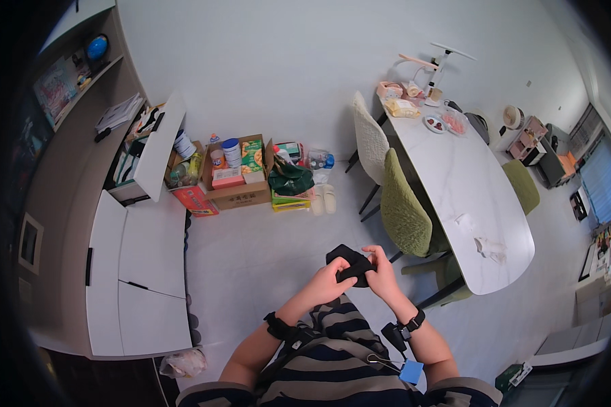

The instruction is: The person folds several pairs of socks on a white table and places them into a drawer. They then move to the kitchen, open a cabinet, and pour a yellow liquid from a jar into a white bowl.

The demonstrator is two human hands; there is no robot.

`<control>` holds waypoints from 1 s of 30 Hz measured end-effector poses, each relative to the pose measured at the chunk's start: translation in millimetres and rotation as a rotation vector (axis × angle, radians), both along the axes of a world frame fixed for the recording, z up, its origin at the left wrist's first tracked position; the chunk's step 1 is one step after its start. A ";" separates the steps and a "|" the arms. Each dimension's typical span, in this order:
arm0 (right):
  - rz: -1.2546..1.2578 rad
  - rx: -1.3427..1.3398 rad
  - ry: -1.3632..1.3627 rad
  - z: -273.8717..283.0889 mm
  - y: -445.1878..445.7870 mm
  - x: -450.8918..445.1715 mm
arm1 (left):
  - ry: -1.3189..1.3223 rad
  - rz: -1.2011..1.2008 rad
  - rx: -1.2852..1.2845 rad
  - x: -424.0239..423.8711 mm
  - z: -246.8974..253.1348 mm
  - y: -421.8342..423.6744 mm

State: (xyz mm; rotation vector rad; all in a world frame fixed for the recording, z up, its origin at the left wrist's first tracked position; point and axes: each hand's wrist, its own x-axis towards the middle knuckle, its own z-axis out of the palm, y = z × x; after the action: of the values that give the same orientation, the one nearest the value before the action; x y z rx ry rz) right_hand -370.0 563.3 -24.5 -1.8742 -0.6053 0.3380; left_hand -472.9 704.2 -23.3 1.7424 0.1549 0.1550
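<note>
A bundle of black cloth [350,264] is held in front of my body at the lower middle. My left hand [331,281] grips it from the left, with the thumb and fingers pressed on the fabric. On the right side, my right hand [381,272] pinches its edge between thumb and fingers, and the index finger is raised. The cloth is folded or bunched, so its exact kind is hard to tell. Each wrist wears a black strap. A blue binder clip [411,372] hangs at the front of my striped clothing.
An open drawer [155,152] holding folded items juts from the cabinet at left. Cardboard boxes [239,197] of goods and beige slippers [324,199] stand by the wall. Right of me are a green chair [405,208] and a white marble-look table [468,183] with crumpled tissue [490,249].
</note>
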 end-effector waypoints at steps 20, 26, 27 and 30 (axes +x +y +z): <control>0.246 0.497 1.063 44.4 -26.4 46.5 | 0.031 0.149 0.023 71.1 23.0 9.4; 0.309 0.480 0.968 35.3 -41.7 81.6 | -0.004 -0.082 -0.366 119.3 -12.0 -17.1; 0.287 0.487 0.911 35.4 -41.2 95.6 | -0.022 0.035 -0.126 127.4 -13.5 -20.3; 0.265 0.307 0.676 45.3 -49.5 121.6 | 0.076 0.227 -0.202 126.6 -9.0 -27.4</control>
State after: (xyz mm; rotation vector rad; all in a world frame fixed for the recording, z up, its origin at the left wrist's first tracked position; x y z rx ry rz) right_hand -248.4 513.8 20.8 -1.2729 -0.4040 0.9479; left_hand -346.3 676.8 -32.3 1.5266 0.4109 0.2301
